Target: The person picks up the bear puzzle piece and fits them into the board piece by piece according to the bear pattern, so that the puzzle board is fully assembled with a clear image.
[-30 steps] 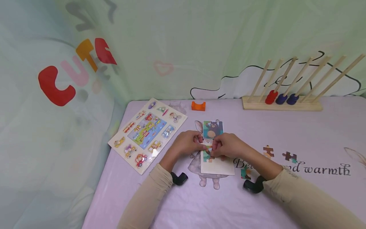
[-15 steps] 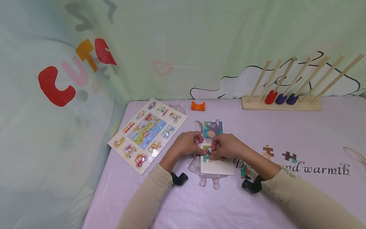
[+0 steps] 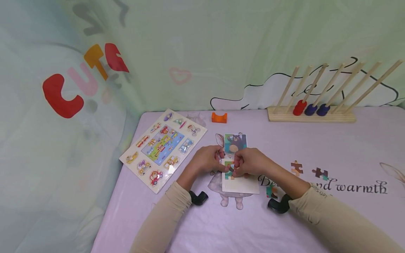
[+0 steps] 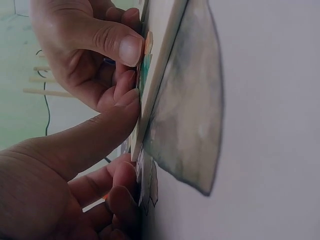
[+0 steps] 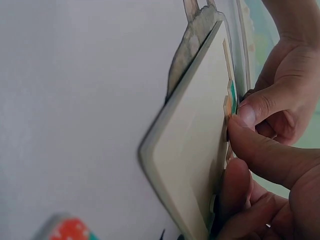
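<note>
A small cream puzzle board (image 3: 245, 186) lies on the table, with green jigsaw pieces (image 3: 228, 175) along its left side. My left hand (image 3: 207, 158) grips the board's left edge, thumb (image 4: 117, 117) over the pieces and fingers curled beside the edge. My right hand (image 3: 251, 161) pinches a jigsaw piece low over the board; in the right wrist view its thumb (image 5: 265, 152) is right at the pieces, next to the left thumb. The fingers hide most of that piece. Just beyond the board is a bear picture card (image 3: 235, 143).
Loose jigsaw pieces lie to the right: a brown one (image 3: 296, 168), a dark one (image 3: 320, 173) and a green one (image 3: 271, 192). A vehicle peg puzzle (image 3: 162, 149) is at left. At the back stand an orange block (image 3: 219, 117) and a wooden peg rack (image 3: 311, 117) with rings.
My right hand shifted slightly toward me over the board during the first half second. Since then both hands hold nearly the same place.
</note>
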A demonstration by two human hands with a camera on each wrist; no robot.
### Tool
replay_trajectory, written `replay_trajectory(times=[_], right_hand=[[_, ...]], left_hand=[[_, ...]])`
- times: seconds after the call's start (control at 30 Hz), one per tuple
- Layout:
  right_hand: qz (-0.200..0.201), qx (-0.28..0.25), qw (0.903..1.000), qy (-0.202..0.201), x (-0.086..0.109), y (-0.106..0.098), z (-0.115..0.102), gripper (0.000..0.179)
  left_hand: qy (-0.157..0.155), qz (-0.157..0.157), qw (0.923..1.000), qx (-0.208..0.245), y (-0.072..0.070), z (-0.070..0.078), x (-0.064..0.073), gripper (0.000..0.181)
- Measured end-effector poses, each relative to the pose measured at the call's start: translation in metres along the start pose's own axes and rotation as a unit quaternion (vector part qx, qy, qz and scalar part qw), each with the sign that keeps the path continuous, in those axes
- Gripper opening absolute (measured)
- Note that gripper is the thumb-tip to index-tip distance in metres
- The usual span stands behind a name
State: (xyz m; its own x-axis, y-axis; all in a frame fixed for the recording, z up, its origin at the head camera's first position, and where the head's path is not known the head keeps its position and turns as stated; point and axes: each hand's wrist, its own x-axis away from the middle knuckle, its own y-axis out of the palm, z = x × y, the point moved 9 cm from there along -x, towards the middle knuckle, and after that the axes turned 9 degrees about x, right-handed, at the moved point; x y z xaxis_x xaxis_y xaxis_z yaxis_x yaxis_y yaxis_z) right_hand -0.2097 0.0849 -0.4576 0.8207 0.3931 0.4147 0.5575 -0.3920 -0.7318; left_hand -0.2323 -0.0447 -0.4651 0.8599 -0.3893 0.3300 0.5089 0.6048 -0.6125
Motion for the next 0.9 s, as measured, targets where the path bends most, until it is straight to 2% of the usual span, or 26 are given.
replay_trajectory(times=[0.27, 0.6, 0.9], right_hand=[[-0.008, -0.007, 0.9999, -0.006, 0.0, 0.0007, 0.0013, 0.027], [-0.013, -0.015, 0.9997, -0.014, 0.0015, 0.0001, 0.0, 0.023], [-0.027, -0.022, 0.9985, -0.043, 0.0023, 0.001, -0.0007, 0.026]], left_hand=[[0.005, 0.01, 0.9999, -0.012, 0.0002, 0.0003, -0.0009, 0.039], [-0.001, 0.007, 0.9999, -0.009, 0.002, -0.0014, 0.0001, 0.038], [-0.001, 0.008, 0.9997, -0.022, 0.0042, 0.0009, 0.0014, 0.04]])
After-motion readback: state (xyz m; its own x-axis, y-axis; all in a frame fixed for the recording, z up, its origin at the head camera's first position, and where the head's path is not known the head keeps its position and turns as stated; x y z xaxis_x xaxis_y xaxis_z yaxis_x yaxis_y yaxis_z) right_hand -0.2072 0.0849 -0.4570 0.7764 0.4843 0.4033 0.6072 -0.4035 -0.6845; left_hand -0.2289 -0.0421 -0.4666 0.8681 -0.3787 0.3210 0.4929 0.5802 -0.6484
